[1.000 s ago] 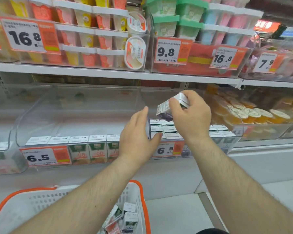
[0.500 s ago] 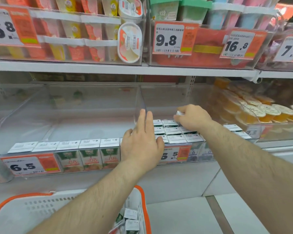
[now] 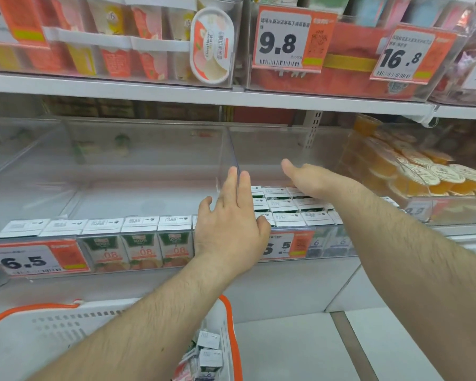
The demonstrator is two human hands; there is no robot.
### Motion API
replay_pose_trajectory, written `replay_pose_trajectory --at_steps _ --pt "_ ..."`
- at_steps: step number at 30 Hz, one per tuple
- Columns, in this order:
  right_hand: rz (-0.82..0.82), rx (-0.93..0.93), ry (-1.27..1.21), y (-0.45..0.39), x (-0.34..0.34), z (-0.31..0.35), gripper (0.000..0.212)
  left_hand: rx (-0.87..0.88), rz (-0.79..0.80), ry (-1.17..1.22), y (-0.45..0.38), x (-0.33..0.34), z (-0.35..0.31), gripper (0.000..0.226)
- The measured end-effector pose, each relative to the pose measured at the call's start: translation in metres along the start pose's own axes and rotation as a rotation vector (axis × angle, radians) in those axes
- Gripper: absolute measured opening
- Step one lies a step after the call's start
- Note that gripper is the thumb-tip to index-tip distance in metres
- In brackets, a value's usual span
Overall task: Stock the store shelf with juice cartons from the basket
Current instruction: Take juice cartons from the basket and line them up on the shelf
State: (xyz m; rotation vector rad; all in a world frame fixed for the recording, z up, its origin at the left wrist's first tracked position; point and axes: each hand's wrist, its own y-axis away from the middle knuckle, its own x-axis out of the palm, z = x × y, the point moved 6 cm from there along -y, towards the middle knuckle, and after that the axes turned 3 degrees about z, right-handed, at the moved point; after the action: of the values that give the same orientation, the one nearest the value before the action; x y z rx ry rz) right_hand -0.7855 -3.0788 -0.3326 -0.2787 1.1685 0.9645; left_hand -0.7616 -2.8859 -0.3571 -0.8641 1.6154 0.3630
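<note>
The clear divider (image 3: 232,155) that splits the lower shelf bin is the handiest landmark here. Just right of it, the cartons (image 3: 282,206) stand packed in rows, white tops up and tight against one another, filling the front of that section behind the 6.5 price tag (image 3: 282,246). Left of the divider, a single row of green cartons (image 3: 142,243) lines the front lip, faces outward so the labels read from the aisle; the space behind them looks bare.

The left hand (image 3: 231,226) lies flat at the foot of the divider, fingers straight and close together, the fingertips reaching up alongside the plastic. It holds nothing — it appears to be steadying the stock or the divider so the rows stay square. The right hand (image 3: 311,178) reaches further in, right of the divider, palm down on the back row of carton tops with the thumb sticking up and the fingers relaxed. Whether its fingertips press a carton or merely rest on it cannot be told, but nothing is pinched or gripped; the likely purpose is to seat the rearmost carton level with its neighbours.

Below the divider and nearer the person, the white basket (image 3: 52,325) with its orange rim still carries several more cartons (image 3: 209,356) in its right corner, so the stocking is judged only partly done — the next move would call for a hand going down into the basket.
</note>
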Motion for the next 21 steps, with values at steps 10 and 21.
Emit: replay_pose_trajectory --at_steps 10,21 --pt "-0.011 0.089 0.152 0.009 0.018 0.013 0.094 0.039 0.039 0.073 0.0 -0.003 0.002 0.079" --pt "-1.095 -0.717 -0.06 0.138 0.042 0.076 0.023 0.301 -0.221 0.374 0.058 -0.031 0.007 0.079"
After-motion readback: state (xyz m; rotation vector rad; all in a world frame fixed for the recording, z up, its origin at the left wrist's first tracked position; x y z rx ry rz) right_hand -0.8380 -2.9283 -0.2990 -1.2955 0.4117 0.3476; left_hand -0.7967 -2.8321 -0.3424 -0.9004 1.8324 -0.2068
